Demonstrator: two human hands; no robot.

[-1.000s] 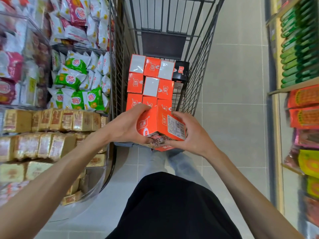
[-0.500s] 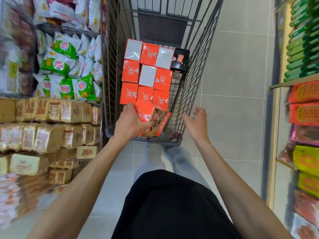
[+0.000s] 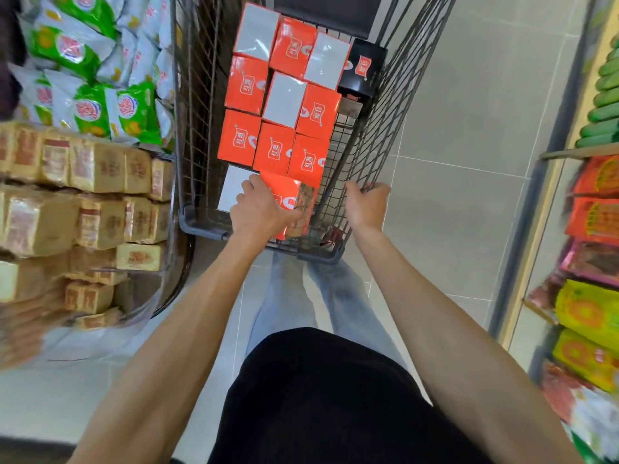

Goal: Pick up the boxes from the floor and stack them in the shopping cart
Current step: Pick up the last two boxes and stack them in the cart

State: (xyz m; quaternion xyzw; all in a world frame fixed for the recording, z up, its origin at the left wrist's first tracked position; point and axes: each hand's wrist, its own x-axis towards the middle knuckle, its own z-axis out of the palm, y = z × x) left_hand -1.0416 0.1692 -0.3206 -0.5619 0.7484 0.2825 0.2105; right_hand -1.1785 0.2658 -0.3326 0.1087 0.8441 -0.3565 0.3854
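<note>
Frame centre: the left hand (image 3: 259, 214) clamps the tilted orange cardboard box (image 3: 284, 192) inside the grey wire shopping cart (image 3: 197, 226); it should be levelled flush beside the white-faced box (image 3: 232, 190). The right hand (image 3: 365, 205) has its fingers curled over the rim.

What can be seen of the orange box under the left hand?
The orange box looks like glossy cardboard, orange on top with a printed picture on its right side. It sits tilted at the near end of the shopping cart, beside a white-topped box. The left hand grips it from above.
</note>
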